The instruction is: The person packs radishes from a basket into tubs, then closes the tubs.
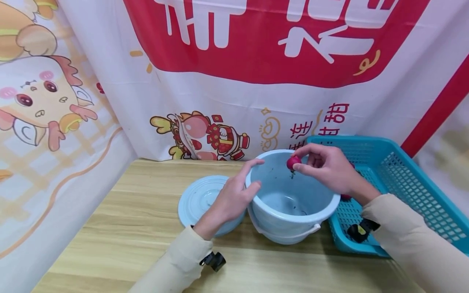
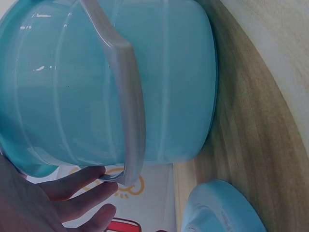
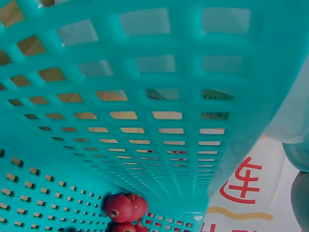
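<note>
Step in hand appears to be transfer: fingers of the right hand (image 1: 326, 167) pinch a small round red radish (image 1: 293, 162) over the light-blue round plastic bucket (image 1: 280, 189); spread fingers of the left hand (image 1: 234, 193) touch its rim (image 1: 293, 219). Lowering would call for clearing that edge; the pale wood-grain tabletop (image 1: 110, 228) leaves near-side room

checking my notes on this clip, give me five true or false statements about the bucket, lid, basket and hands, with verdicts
1. The right hand holds a round red item. True.
2. The lid covers the bucket. False: the lid lies on the table.
3. The left hand is at the bucket's rim. True.
4. In the head view, the basket stands left of the bucket. False: it stands right.
5. More red fruits or roots lie in the basket. True.
</note>
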Tool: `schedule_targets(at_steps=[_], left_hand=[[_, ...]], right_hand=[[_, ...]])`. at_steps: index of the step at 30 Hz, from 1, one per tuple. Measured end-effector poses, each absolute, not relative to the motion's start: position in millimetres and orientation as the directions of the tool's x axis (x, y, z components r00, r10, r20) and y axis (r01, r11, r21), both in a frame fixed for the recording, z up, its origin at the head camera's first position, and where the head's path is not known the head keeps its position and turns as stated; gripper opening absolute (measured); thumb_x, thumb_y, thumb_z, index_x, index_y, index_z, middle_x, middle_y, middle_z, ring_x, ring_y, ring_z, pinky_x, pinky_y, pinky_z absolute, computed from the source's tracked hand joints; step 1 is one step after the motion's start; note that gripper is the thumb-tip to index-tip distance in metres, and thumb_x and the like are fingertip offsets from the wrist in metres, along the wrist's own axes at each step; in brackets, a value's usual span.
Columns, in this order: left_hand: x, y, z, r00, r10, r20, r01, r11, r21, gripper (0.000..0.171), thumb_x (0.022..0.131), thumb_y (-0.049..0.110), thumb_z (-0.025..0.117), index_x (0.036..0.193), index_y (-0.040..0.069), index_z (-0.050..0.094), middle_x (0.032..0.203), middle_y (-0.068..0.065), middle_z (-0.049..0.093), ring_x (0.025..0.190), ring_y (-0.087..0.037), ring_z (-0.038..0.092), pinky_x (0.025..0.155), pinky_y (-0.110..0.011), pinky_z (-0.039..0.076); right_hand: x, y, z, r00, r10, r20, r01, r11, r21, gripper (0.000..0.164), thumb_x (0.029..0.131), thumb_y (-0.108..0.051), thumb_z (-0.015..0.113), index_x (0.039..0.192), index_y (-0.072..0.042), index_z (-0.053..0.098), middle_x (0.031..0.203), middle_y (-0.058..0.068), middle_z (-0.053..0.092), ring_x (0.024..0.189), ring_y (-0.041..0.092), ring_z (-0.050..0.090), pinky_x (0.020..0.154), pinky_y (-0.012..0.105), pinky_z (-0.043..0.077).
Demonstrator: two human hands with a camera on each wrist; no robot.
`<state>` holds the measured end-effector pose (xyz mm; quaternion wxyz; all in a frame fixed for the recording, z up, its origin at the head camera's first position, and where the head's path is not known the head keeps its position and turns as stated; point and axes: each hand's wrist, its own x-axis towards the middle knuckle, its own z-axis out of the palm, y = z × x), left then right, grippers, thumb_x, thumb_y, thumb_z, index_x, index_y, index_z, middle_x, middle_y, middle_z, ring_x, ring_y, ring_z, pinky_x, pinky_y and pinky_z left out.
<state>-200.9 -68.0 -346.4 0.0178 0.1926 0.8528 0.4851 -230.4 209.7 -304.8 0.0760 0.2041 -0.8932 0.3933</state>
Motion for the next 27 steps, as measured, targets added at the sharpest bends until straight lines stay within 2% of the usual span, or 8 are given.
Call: schedule_targets(at_steps=[8, 14, 17, 19, 20, 23, 24, 27], left_hand=[[-199.3, -65.2, -346.2, -0.931, 0.333, 0.151, 0.297, 0.447, 0.844, 0.056, 0.104, 0.033, 0.050, 0.158, 0.044, 0.039, 0.161, -0.007, 0.052, 0.138, -0.029, 0.058, 0.112, -0.061, 0.052], [-201.2, -68.1, -347.4, -0.929, 0.335, 0.155, 0.306, 0.464, 0.832, 0.056, 0.104, 0.033, 0.049, 0.158, 0.044, 0.039, 0.154, -0.007, 0.057, 0.131, -0.027, 0.059, 0.112, -0.059, 0.053], [-201.2, -69.3, -347.7, -0.928, 0.334, 0.162, 0.312, 0.465, 0.828, 0.056, 0.104, 0.032, 0.049, 0.158, 0.042, 0.039, 0.140, -0.008, 0.063, 0.123, -0.027, 0.060, 0.107, -0.055, 0.055], [-201.2, -69.5, -347.9, -0.928, 0.333, 0.165, 0.315, 0.468, 0.826, 0.056, 0.104, 0.032, 0.049, 0.159, 0.043, 0.039, 0.116, -0.012, 0.067, 0.112, -0.027, 0.062, 0.101, -0.050, 0.056], [-201.0, -69.5, -347.8, -0.928, 0.333, 0.166, 0.315, 0.467, 0.826, 0.056, 0.104, 0.032, 0.048, 0.159, 0.043, 0.039, 0.103, -0.012, 0.064, 0.108, -0.027, 0.062, 0.097, -0.047, 0.055], [-201.1, -68.8, -347.6, -0.927, 0.333, 0.171, 0.320, 0.467, 0.825, 0.056, 0.104, 0.032, 0.048, 0.159, 0.043, 0.039, 0.082, -0.009, 0.051, 0.095, -0.026, 0.061, 0.091, -0.044, 0.053], [-201.1, -68.4, -347.5, -0.926, 0.336, 0.171, 0.321, 0.467, 0.824, 0.056, 0.105, 0.032, 0.048, 0.159, 0.042, 0.038, 0.077, -0.009, 0.046, 0.088, -0.027, 0.060, 0.090, -0.043, 0.052], [-201.6, -67.2, -347.5, -0.924, 0.339, 0.175, 0.327, 0.463, 0.824, 0.056, 0.104, 0.031, 0.048, 0.159, 0.041, 0.039, 0.084, -0.007, 0.053, 0.095, -0.025, 0.060, 0.090, -0.043, 0.052]], right_hand=[[-231.7, 213.0, -304.6, -0.884, -0.342, 0.319, -0.467, 0.602, -0.648, 0.038, 0.092, -0.028, 0.083, 0.127, -0.018, 0.073, 0.082, 0.006, 0.063, 0.071, 0.022, 0.057, 0.058, 0.027, 0.050], [-232.6, 210.6, -305.1, -0.881, -0.346, 0.322, -0.472, 0.607, -0.639, 0.039, 0.092, -0.028, 0.084, 0.128, -0.019, 0.073, 0.084, 0.007, 0.064, 0.072, 0.022, 0.058, 0.059, 0.027, 0.051], [-233.1, 209.0, -305.1, -0.879, -0.352, 0.322, -0.477, 0.614, -0.630, 0.039, 0.092, -0.030, 0.084, 0.128, -0.020, 0.073, 0.083, 0.005, 0.064, 0.072, 0.022, 0.058, 0.059, 0.027, 0.051], [-233.2, 208.1, -304.7, -0.877, -0.357, 0.321, -0.480, 0.619, -0.622, 0.038, 0.092, -0.032, 0.083, 0.127, -0.020, 0.073, 0.083, 0.004, 0.064, 0.072, 0.022, 0.058, 0.059, 0.027, 0.051], [-233.2, 207.9, -304.4, -0.876, -0.359, 0.322, -0.482, 0.621, -0.619, 0.038, 0.092, -0.032, 0.083, 0.127, -0.020, 0.073, 0.083, 0.003, 0.064, 0.072, 0.022, 0.058, 0.058, 0.027, 0.051], [-233.1, 207.9, -303.5, -0.871, -0.368, 0.325, -0.491, 0.626, -0.606, 0.037, 0.092, -0.032, 0.083, 0.126, -0.020, 0.074, 0.083, 0.003, 0.064, 0.071, 0.022, 0.057, 0.057, 0.027, 0.050], [-232.9, 208.1, -303.3, -0.868, -0.373, 0.327, -0.496, 0.628, -0.600, 0.037, 0.092, -0.032, 0.083, 0.126, -0.020, 0.074, 0.082, 0.003, 0.064, 0.070, 0.021, 0.057, 0.057, 0.027, 0.050], [-232.3, 209.2, -303.1, -0.863, -0.384, 0.329, -0.505, 0.635, -0.585, 0.036, 0.091, -0.031, 0.084, 0.124, -0.020, 0.075, 0.081, 0.002, 0.062, 0.070, 0.021, 0.057, 0.057, 0.027, 0.049]])
